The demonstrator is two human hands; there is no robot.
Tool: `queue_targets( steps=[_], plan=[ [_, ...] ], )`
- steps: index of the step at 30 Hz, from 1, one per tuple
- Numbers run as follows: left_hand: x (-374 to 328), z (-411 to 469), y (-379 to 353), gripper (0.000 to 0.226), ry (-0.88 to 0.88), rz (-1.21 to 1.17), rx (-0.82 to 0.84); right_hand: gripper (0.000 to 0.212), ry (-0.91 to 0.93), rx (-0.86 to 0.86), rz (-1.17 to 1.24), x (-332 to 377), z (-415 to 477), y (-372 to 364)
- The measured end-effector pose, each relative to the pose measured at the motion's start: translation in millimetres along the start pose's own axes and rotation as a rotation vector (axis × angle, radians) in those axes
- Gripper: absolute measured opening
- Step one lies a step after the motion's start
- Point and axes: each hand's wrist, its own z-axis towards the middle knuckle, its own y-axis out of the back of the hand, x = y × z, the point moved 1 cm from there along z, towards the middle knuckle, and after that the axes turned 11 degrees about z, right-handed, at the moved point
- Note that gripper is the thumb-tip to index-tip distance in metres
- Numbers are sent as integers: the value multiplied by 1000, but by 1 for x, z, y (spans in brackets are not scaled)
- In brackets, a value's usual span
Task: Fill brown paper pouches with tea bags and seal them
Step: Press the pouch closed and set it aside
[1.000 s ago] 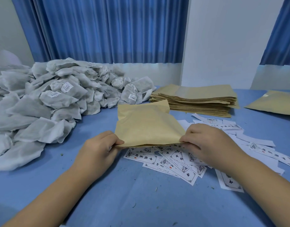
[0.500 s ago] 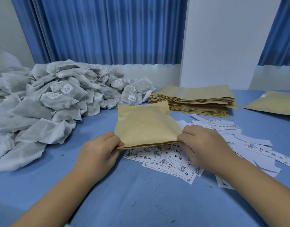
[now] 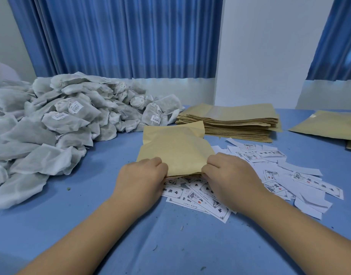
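Two hands, one pouch. Your left hand (image 3: 143,181) and right hand (image 3: 228,175) sit side by side on the near edge of the brown paper pouch (image 3: 174,149). The fingers of both curl over that edge and pinch it, left towards its 7 o'clock corner and right towards 5 o'clock.

Probable reason: the near edge is the mouth, and a two-point pinch presses the closure together. Your knuckles hide whether it has closed along its length. The pouch lies on the blue surface (image 3: 111,235) with its body bulging slightly and its far edge curled up. It reads as already filled, though no tea bag shows inside.

Clock positions below are taken from the pouch.

- 4 to 6 o'clock: loose printed slips (image 3: 200,197), white and overlapping. The pouch's near edge rests on some of them. They are possibly labels, kept within easy reach.
- 9 to 11 o'clock: a heap of tea bags (image 3: 51,126), grey and tagged, near your left side but apart from the pouch.
- 1 o'clock: a flat stack of empty pouches (image 3: 230,122), just beyond the held one. I cannot tell if they touch.
- 2 o'clock, well apart: more brown pouches (image 3: 329,124). Filled or empty, I cannot tell.
- 12 o'clock, furthest back: a blue curtain (image 3: 121,36).
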Motion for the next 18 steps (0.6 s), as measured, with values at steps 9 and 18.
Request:
queue_targets(
  steps=[9,18],
  plan=[
    [-10,1,-3,31,27,-40,-5,26,109,-61,15,8,7,-7],
    [-21,14,2,31,-33,-54,-44,16,120,-54,9,10,5,-4]
  ],
)
